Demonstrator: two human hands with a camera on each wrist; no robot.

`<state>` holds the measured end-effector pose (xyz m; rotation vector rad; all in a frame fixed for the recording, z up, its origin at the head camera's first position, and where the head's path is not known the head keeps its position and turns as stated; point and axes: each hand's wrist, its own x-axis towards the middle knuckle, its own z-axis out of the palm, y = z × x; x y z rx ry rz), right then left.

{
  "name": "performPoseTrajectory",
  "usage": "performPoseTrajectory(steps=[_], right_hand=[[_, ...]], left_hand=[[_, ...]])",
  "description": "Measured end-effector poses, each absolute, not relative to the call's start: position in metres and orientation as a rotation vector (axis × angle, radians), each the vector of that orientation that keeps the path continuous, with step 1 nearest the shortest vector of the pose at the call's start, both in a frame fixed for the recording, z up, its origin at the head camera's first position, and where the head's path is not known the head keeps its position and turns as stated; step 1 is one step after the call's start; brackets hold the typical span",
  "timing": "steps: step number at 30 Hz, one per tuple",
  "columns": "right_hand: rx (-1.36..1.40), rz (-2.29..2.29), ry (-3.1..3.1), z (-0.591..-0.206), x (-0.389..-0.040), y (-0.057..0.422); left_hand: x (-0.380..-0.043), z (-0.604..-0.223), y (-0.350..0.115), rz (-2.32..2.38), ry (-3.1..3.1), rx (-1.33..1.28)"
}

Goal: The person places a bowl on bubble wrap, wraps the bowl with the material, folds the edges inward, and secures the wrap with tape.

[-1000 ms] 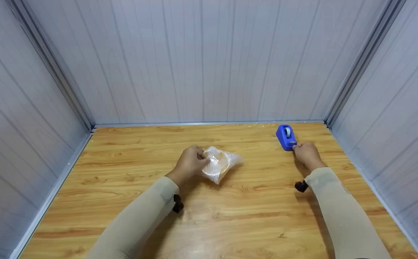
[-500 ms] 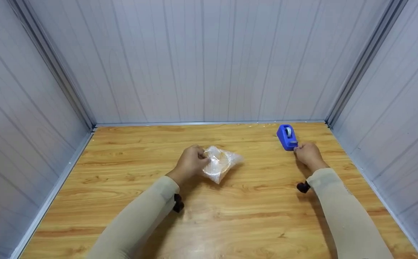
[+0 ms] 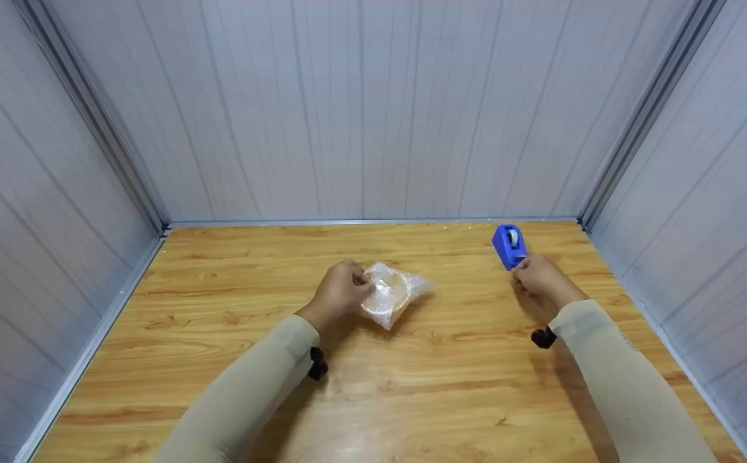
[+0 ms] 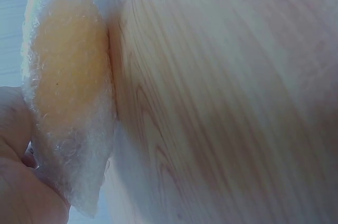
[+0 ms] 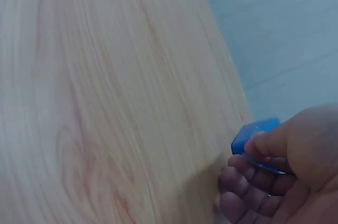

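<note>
A bubble-wrapped bundle (image 3: pixel 389 296) lies near the middle of the table, with something round and orange-yellow showing through the clear wrap. My left hand (image 3: pixel 338 289) grips its left edge between thumb and fingers; in the left wrist view the bubble wrap (image 4: pixel 68 76) stands tall beside the thumb. At the back right is a blue tape dispenser (image 3: pixel 504 247) with a white tape roll (image 3: pixel 513 238). My right hand (image 3: pixel 545 283) is right at its cutter end, thumb and index finger pinched together on the tape's end, which the fingers mostly hide. The dispenser (image 5: pixel 244 138) sits partly behind the thumb in the right wrist view.
The wood-grain table (image 3: pixel 412 399) is enclosed by a pale back panel (image 3: pixel 373 109) and side panels, joined by grey metal corner posts (image 3: pixel 650 109). The dispenser stands close to the back edge, near the right corner.
My right hand has shifted slightly left, from the dispenser's front right corner to in front of its cutter end. The left hand and the wrapped bundle have stayed in place.
</note>
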<state>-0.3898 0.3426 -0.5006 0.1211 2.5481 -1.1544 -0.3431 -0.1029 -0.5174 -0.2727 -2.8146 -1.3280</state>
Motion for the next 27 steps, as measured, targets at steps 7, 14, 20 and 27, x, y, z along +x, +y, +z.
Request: performPoseTrajectory(steps=[7,14,20,27], right_hand=[[-0.26,-0.847,2.69,-0.473,-0.388,0.281],[-0.538,-0.7,2.687,-0.458,-0.38,0.226],[-0.825,-0.68,2.63,-0.447,-0.372,0.182],[-0.997,-0.535,2.565,-0.442,-0.371,0.146]], left_hand=[[-0.344,-0.517,-0.102,-1.328,-2.824,-0.268],[-0.344,-0.517,-0.101,-1.348,-2.825,-0.241],[-0.344,-0.515,-0.099,-1.356,-2.812,-0.254],[-0.345,-0.516,-0.097,-1.383,-2.797,-0.268]])
